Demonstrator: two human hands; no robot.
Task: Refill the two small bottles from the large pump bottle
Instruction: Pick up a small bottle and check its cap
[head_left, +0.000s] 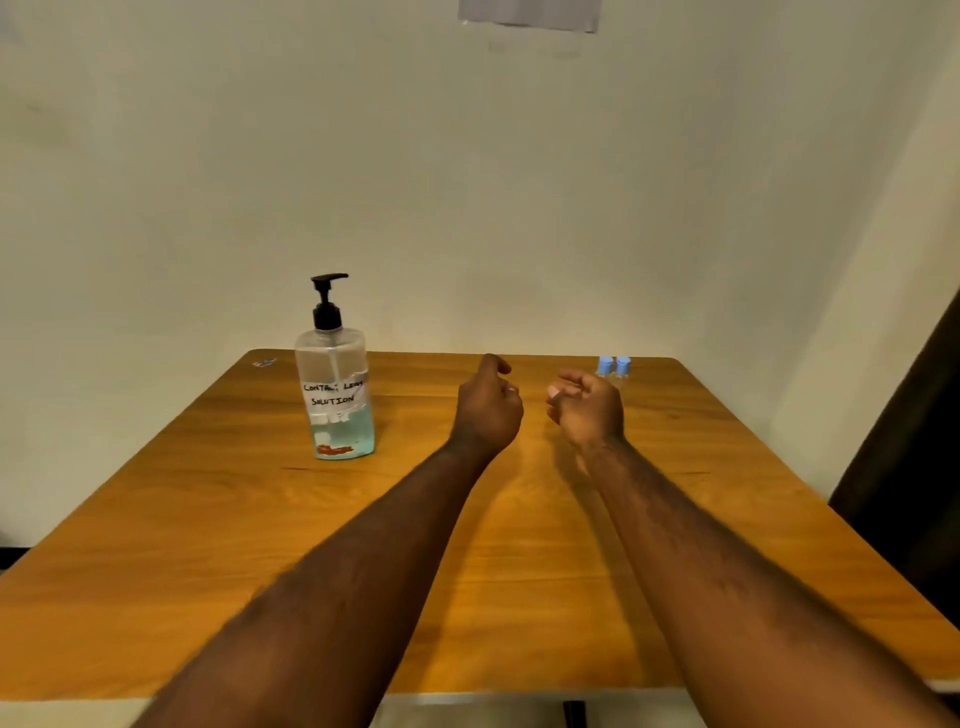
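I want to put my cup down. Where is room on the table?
Bare wood lies left of the pump bottle to the table edge, and on the near right, outside the right forearm. The far right corner is crowded: the right hand partly hides the two small bottles.

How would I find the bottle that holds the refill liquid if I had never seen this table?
Start at the wooden table against the pale wall. Toward its far left stands the large pump bottle, upright. Unlike the two blue-capped small bottles at the far right, it has a black pump and a handwritten label.
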